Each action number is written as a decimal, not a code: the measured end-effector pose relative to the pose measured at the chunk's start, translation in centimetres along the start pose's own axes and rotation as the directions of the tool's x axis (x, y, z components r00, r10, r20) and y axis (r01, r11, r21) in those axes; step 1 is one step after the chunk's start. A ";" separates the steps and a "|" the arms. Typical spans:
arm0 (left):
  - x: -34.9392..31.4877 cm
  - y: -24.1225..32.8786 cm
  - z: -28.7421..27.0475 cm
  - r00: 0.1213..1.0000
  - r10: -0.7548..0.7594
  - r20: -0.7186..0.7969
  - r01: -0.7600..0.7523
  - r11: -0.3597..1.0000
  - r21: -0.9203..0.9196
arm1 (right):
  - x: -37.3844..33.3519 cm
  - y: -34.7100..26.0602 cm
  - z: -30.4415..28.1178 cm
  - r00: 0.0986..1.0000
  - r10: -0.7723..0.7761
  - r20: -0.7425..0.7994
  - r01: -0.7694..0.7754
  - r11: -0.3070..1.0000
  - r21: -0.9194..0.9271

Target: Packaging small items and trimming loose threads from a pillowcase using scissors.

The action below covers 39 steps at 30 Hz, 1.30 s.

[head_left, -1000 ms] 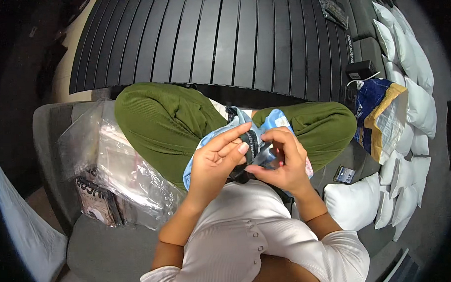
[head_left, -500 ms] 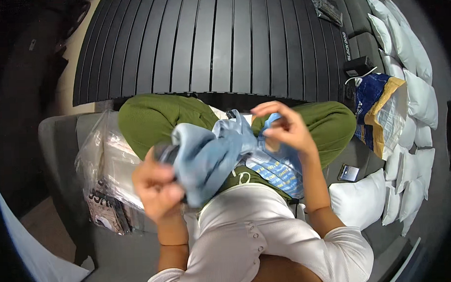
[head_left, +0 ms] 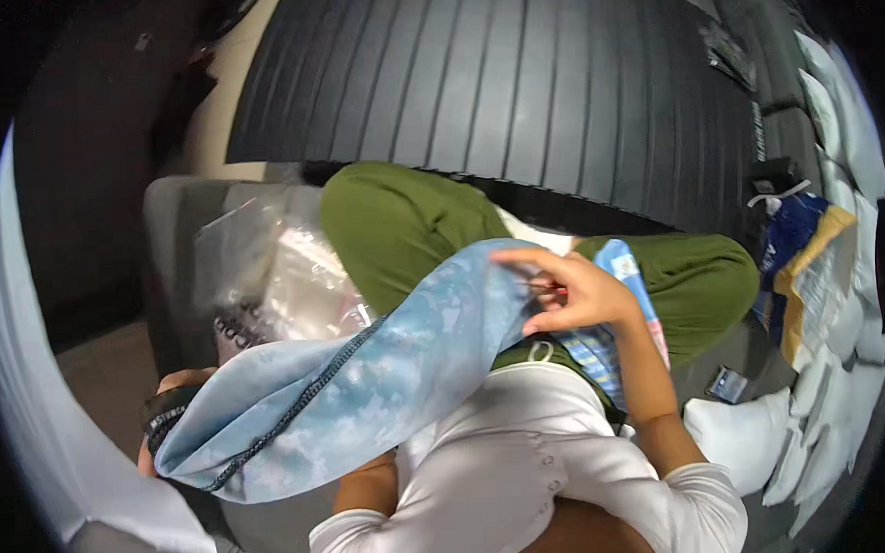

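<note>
A light-blue tie-dye garment point(head_left: 407, 365) with a dark corded seam and a black waistband point(head_left: 165, 418) stretches across my lap. At the far left, my left hand point(head_left: 180, 380) grips the waistband end; the fabric hides most of its fingers. My right hand point(head_left: 594, 293) is at the garment's other end, where the cloth narrows between thumb and fingers. Its index finger lies along the upper edge, and the curled fingertips are blurred. Beneath my right wrist, a blue printed plastic package point(head_left: 596, 354) rests on my green trousers point(head_left: 411, 209).
Clear plastic bags point(head_left: 311, 281) lie on the grey seat left of my knee. A black slatted table point(head_left: 484, 80) stands ahead. To the right are a blue-and-tan bag point(head_left: 798, 274), a phone point(head_left: 727, 384) and several white pillow-like packets point(head_left: 741, 437).
My left hand has swung far left with the waistband, drawing the bunched garment out long. My right hand has come down onto its other end. The whole view has turned left.
</note>
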<state>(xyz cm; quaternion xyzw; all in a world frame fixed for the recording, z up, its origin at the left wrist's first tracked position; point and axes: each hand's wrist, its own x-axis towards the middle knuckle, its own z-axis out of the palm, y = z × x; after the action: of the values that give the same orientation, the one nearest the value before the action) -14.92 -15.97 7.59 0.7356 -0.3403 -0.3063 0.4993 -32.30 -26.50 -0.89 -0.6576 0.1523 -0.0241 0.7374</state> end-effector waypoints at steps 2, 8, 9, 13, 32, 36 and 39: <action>-0.2 -0.8 -0.5 0.996 0.024 -0.090 -0.028 0.998 -0.047 | 0.7 1.0 1.0 0.995 0.046 -0.089 -0.050 0.998 -0.041; 0.1 -3.1 -4.4 0.957 0.096 -0.275 -0.170 0.951 -0.258 | 3.8 4.4 0.5 0.975 -0.155 -0.158 0.044 0.835 -0.549; 0.1 -3.8 -5.8 0.945 0.101 -0.310 -0.195 0.937 -0.290 | 3.5 3.4 0.7 0.940 -0.239 -0.242 0.028 0.764 -0.644; -2.0 -6.5 -16.3 0.893 0.095 -0.440 -0.286 0.875 -0.391 | -1.3 0.2 1.2 0.795 -0.493 -0.354 0.111 0.692 -0.714; -3.4 -13.5 -18.3 0.918 -0.280 -0.282 0.152 0.903 -0.401 | -0.3 7.4 -2.3 0.670 0.353 -0.653 -0.712 0.556 -0.429; -4.2 -12.4 -18.4 0.913 -0.226 -0.338 0.063 0.900 -0.432 | 1.0 8.8 -1.7 0.686 0.279 -0.672 -0.713 0.441 -0.545; -4.7 -10.7 -18.4 0.929 -0.144 -0.340 -0.032 0.887 -0.460 | 1.2 10.2 -2.2 0.754 0.254 -0.606 -0.645 0.455 -0.613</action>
<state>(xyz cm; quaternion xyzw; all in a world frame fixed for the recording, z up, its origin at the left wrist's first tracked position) -1.05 0.36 3.80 0.6506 -0.1379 -0.2502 0.7036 -33.41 -27.53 -11.30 -0.8233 0.4779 0.1043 0.2881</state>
